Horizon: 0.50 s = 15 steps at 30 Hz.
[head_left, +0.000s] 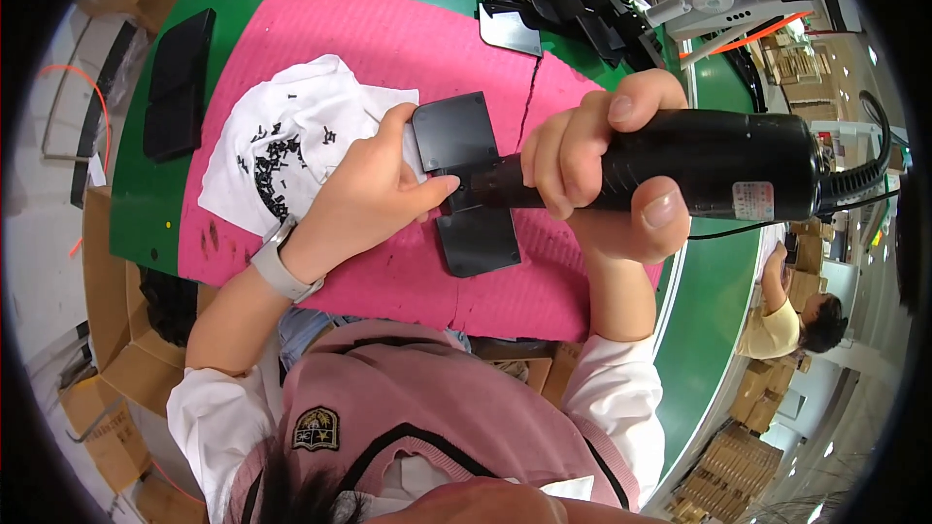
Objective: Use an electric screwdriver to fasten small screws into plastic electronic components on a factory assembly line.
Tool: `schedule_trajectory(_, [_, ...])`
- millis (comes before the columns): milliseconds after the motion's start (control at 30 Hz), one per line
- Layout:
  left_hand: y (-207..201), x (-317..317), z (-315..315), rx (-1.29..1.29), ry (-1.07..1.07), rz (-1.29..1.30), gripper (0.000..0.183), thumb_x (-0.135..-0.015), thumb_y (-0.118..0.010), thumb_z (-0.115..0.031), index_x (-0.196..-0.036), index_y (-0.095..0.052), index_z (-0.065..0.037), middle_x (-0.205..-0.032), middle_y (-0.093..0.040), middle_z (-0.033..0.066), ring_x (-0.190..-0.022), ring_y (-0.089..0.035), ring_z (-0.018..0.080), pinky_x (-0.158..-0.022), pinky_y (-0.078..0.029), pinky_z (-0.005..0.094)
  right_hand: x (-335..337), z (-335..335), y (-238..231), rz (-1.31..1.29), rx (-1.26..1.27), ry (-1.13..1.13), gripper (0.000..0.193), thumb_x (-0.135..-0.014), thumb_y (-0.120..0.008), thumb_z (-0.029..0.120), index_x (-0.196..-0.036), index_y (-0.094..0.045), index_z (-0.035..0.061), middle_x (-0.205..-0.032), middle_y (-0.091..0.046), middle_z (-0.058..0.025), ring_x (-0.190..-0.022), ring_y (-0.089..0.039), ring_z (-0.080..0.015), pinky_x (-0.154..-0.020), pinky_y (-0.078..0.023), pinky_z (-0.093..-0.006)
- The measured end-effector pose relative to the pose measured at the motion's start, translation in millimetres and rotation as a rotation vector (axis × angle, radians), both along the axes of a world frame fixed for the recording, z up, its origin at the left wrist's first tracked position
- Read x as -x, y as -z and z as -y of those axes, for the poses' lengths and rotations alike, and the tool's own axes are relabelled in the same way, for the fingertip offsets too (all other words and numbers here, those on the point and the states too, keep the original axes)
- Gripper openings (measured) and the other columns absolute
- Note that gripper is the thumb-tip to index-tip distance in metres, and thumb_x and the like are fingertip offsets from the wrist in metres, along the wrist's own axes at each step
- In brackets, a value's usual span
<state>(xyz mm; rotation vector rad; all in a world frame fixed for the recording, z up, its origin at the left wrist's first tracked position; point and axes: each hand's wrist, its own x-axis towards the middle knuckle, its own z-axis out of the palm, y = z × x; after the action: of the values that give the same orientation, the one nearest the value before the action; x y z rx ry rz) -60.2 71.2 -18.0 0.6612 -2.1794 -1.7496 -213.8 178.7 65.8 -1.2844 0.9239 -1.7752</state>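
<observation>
One black two-winged bracket [470, 196], pinched in the left hand [374, 180] over a pink mat [388, 281] near a cloth [233, 160] bearing screws [269, 184], sits at the nose [510, 181] of an electric screwdriver [728, 160] gripped by the right hand [575, 160].

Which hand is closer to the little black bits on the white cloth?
The left. The left hand is just right of the bits, holding a black part; the right hand is farther right, wrapped around the tool.
</observation>
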Motion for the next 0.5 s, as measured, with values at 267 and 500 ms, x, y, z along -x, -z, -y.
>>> schedule_trajectory(267, [-10, 8, 2, -0.357, -0.018, 0.021, 0.042, -0.075, -0.067, 0.000, -0.103, -0.037, 0.006, -0.064, -0.061, 0.0100, -0.054, -0.063, 0.0148, -0.050, -0.046, 0.0256, -11, 0, -3, -0.013, -0.028, -0.162, 0.039, -0.073, -0.071, 0.019, -0.098, -0.045, 0.0048, -0.062, -0.050, -0.0069, -0.049, -0.048, -0.0166, -0.048, -0.041, -0.0296])
schedule_trajectory(500, [-15, 7, 0, -0.285, -0.036, 0.013, 0.035, -0.073, -0.067, 0.002, -0.093, -0.038, 0.006, -0.063, -0.060, 0.0117, -0.054, -0.063, 0.0163, -0.047, -0.046, 0.0270, -16, 8, -1, -0.117, 0.032, -0.289, 0.038, -0.074, -0.071, 0.018, -0.097, -0.045, 0.0043, -0.063, -0.051, -0.0066, -0.050, -0.047, -0.0156, -0.048, -0.041, -0.0287])
